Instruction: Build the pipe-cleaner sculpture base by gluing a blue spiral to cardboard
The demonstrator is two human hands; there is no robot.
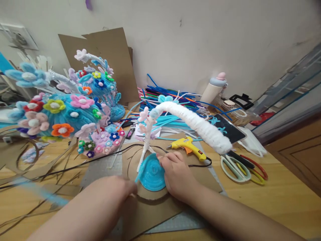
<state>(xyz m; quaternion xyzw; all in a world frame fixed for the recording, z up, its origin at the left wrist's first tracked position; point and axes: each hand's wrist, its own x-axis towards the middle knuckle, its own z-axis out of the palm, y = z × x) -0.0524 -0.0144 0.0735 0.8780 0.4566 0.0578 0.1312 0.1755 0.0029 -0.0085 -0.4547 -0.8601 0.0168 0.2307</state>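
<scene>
A flat spiral of blue pipe cleaner [153, 173] lies on a round cardboard base [145, 195]. My left hand [124, 189], blurred by motion, is closed on the loose blue pipe cleaner [137, 178] leading off the coil's left edge; its tail shows beyond my forearm. My right hand [178, 172] has its fingers curled against the coil's right edge, holding it. Behind the coil stands a white, fuzzy wrapped stem [147, 134] on splayed feet, with small pink flowers. It arches over to a thick white end [213, 134] on the right.
A yellow glue gun [188, 146] with its cord lies behind my right hand. Scissors [235, 169] are at the right. Finished flower-covered pieces [60, 115] crowd the left. Bundled pipe cleaners [173, 97], a bottle [214, 88] and upright cardboard [110, 60] stand at the back.
</scene>
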